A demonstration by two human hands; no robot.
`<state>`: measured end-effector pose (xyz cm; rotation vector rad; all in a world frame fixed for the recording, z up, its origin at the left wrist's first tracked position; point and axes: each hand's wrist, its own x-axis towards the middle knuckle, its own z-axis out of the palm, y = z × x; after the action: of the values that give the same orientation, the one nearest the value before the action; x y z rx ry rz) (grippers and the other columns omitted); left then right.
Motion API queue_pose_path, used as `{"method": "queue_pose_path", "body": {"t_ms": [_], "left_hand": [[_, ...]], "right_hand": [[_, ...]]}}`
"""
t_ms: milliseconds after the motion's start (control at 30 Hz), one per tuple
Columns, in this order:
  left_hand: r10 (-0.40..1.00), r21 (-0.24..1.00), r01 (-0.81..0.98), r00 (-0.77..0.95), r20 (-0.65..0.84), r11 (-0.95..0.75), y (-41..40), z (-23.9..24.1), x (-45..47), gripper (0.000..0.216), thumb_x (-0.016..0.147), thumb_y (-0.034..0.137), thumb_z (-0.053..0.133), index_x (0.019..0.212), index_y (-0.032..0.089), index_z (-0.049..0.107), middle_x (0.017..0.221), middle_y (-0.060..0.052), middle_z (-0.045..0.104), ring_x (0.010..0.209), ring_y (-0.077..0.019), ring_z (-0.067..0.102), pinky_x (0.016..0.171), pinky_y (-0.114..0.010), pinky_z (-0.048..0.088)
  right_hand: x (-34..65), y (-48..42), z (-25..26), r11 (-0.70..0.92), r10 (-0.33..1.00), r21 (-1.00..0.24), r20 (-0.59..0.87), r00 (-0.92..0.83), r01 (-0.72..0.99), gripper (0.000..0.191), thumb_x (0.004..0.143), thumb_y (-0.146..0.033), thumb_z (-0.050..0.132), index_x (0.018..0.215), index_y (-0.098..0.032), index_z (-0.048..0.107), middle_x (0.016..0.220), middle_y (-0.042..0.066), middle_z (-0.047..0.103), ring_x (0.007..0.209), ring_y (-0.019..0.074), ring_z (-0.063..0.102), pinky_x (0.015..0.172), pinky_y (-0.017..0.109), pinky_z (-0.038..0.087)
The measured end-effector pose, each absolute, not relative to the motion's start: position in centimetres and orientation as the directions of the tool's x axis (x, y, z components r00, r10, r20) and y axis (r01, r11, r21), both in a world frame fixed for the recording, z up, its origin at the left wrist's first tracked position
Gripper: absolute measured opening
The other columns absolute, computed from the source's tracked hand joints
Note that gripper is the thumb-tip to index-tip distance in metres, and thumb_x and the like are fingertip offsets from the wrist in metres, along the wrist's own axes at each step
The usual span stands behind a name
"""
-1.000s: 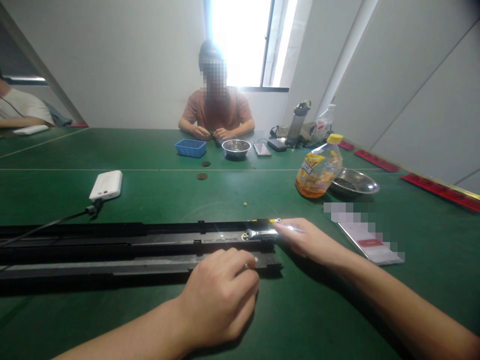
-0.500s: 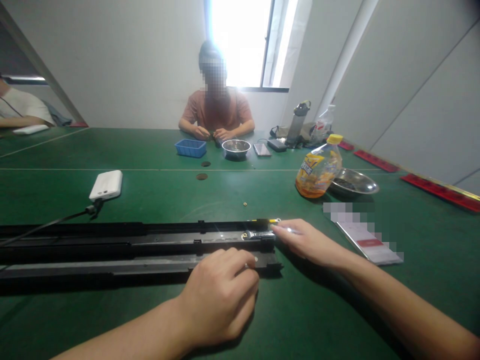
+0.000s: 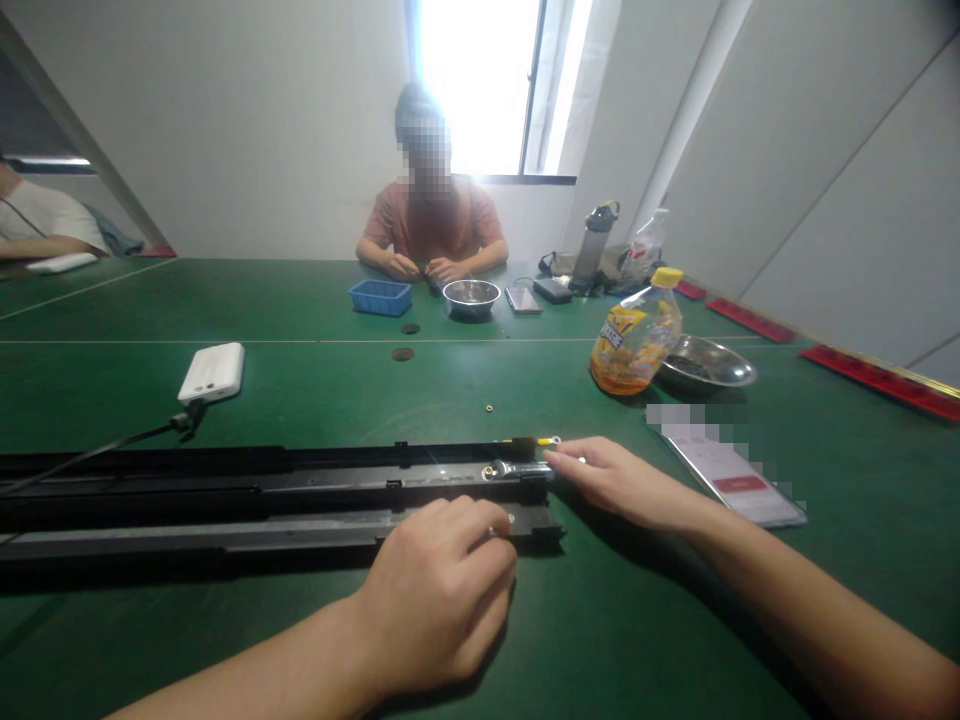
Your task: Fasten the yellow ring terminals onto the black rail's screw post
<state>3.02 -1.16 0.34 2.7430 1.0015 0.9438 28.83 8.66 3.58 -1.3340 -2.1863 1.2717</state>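
A long black metal rail (image 3: 247, 495) lies across the green table (image 3: 465, 380) in front of me. My left hand (image 3: 442, 590) rests curled on the rail's near right end, fingers closed against it by a small screw. My right hand (image 3: 619, 482) grips the handle of a silver wrench (image 3: 517, 468), whose ring end sits on a fastener on the rail's top. A small yellow-tipped part (image 3: 541, 440) lies just behind the wrench.
A loose nut (image 3: 489, 408), a white power bank (image 3: 213, 372) with cable, an orange drink bottle (image 3: 636, 336), a steel bowl (image 3: 705, 364) and a card (image 3: 731, 478) lie around. Across the table a person sits by a blue tray (image 3: 381, 296) and another bowl (image 3: 471, 296).
My right hand has drawn the wrench handle slightly left and toward me. The left hand stays put on the rail.
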Motion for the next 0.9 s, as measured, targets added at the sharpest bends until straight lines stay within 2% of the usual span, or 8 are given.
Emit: {"method": "queue_pose_path", "body": {"t_ms": [167, 433, 600, 733, 900], "left_hand": [[0.612, 0.271, 0.564, 0.598, 0.518, -0.780, -1.2, 0.2, 3.0, 0.012, 0.096, 0.017, 0.058, 0.100, 0.018, 0.069, 0.110, -0.009, 0.070, 0.087, -0.0229, 0.063, 0.073, -0.038, 0.052], [0.611, 0.276, 0.559, 0.600, 0.516, -0.782, -1.2, 0.1, 3.0, 0.012, 0.095, 0.016, 0.058, 0.102, 0.018, 0.069, 0.111, -0.009, 0.069, 0.088, -0.0230, 0.061, 0.073, -0.039, 0.052], [0.616, 0.282, 0.560, 0.602, 0.508, -0.779, -1.3, 0.1, 3.0, 0.012, 0.096, 0.017, 0.058, 0.102, 0.018, 0.069, 0.112, -0.009, 0.069, 0.089, -0.0232, 0.062, 0.074, -0.039, 0.052], [0.617, 0.277, 0.564, 0.604, 0.505, -0.778, -1.2, 0.1, 3.0, 0.012, 0.096, 0.018, 0.058, 0.102, 0.018, 0.069, 0.113, -0.008, 0.069, 0.088, -0.0235, 0.062, 0.073, -0.040, 0.052], [0.614, 0.277, 0.561, 0.605, 0.506, -0.780, -1.2, 0.1, 2.9, 0.012, 0.096, 0.018, 0.058, 0.102, 0.018, 0.069, 0.112, -0.008, 0.069, 0.089, -0.0235, 0.061, 0.073, -0.039, 0.051]], "right_hand": [[29.2, 8.5, 3.7, 0.071, 0.810, -0.826, -0.279, -0.516, 0.559, 0.058, 0.099, -0.076, 0.050, 0.078, -0.022, 0.053, 0.065, -0.006, 0.035, 0.056, 0.0121, 0.030, 0.049, 0.026, 0.023], [29.9, 8.4, 4.5, 0.100, 0.786, -0.811, -0.291, -0.545, 0.577, 0.063, 0.097, -0.081, 0.048, 0.071, -0.023, 0.045, 0.062, -0.005, 0.038, 0.054, 0.0117, 0.032, 0.050, 0.027, 0.026], [30.2, 8.5, 4.0, 0.026, 0.805, -0.844, -0.300, -0.511, 0.536, 0.062, 0.094, -0.081, 0.054, 0.074, -0.023, 0.046, 0.059, -0.007, 0.037, 0.051, 0.0104, 0.033, 0.047, 0.025, 0.025], [29.6, 8.4, 3.8, 0.032, 0.830, -0.853, -0.268, -0.490, 0.521, 0.065, 0.090, -0.084, 0.058, 0.072, -0.023, 0.046, 0.058, -0.007, 0.041, 0.050, 0.0104, 0.039, 0.048, 0.025, 0.029], [29.0, 8.6, 3.9, 0.014, 0.853, -0.852, -0.263, -0.450, 0.523, 0.065, 0.090, -0.084, 0.058, 0.072, -0.023, 0.046, 0.058, -0.007, 0.041, 0.049, 0.0099, 0.039, 0.047, 0.025, 0.028]]}}
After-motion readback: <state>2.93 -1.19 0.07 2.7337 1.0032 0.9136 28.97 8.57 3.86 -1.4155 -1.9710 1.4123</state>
